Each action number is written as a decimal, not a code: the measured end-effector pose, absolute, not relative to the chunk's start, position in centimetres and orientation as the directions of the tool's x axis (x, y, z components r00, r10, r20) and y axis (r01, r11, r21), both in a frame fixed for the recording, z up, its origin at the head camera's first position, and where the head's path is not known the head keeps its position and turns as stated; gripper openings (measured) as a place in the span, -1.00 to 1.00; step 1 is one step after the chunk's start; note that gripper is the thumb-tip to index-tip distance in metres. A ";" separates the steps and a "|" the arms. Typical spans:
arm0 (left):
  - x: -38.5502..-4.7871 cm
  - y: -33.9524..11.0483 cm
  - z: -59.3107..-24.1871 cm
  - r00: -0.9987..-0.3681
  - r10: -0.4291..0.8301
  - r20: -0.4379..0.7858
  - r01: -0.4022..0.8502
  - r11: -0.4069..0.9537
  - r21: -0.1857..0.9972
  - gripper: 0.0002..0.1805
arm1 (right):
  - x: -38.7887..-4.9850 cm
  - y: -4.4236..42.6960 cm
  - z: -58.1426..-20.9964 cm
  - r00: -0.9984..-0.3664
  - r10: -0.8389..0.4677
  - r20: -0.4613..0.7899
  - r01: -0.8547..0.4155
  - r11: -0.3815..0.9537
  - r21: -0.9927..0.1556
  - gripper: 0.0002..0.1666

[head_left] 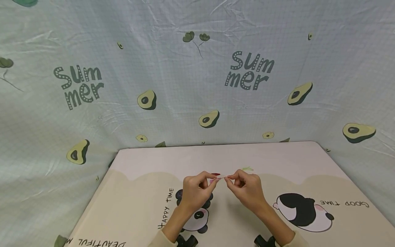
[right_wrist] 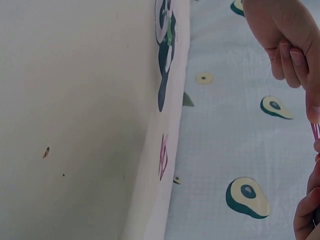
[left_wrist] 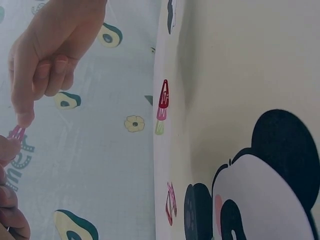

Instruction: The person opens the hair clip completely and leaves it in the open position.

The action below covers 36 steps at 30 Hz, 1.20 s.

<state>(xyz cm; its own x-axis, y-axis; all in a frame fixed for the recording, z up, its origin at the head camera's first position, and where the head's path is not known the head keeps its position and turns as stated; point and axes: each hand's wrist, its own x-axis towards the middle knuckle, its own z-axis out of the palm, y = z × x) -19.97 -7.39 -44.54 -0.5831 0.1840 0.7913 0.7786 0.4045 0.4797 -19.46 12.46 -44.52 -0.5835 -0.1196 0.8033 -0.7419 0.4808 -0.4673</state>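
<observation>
My left hand (head_left: 197, 190) and right hand (head_left: 247, 188) meet above the table, each pinching one end of a small pink snap hair clip (left_wrist: 18, 133) between thumb and index finger. In the left wrist view, the right hand (left_wrist: 52, 55) comes down from the top; the left hand (left_wrist: 9, 200) sits at the lower left edge. Whether the clip is snapped open cannot be seen. Beyond the hands lie more hair clips: a red clip (left_wrist: 164, 94), a pink one (left_wrist: 161, 114) and a light green one (left_wrist: 159, 128) in a row, plus a pink and red group (left_wrist: 171, 205).
The table (head_left: 139, 192) wears a beige and pale pink cover printed with a panda, a dog's head and lettering. Behind it hangs a pale curtain (head_left: 172, 68) with avocado prints. Two dark objects (head_left: 187, 240) show near the front edge by the forearms.
</observation>
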 end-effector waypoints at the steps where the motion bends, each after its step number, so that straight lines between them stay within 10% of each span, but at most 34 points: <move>1: -20.0 -7.4 -44.6 -0.582 0.184 0.792 0.780 0.403 0.479 -0.88 | -19.5 12.4 -44.5 -0.583 -0.120 0.804 -0.742 0.481 -0.466 -0.68; 36: -19.9 -7.2 -44.8 -0.592 0.188 0.784 0.780 0.378 0.498 -0.88 | -19.5 12.6 -44.7 -0.572 -0.128 0.810 -0.745 0.494 -0.448 -0.68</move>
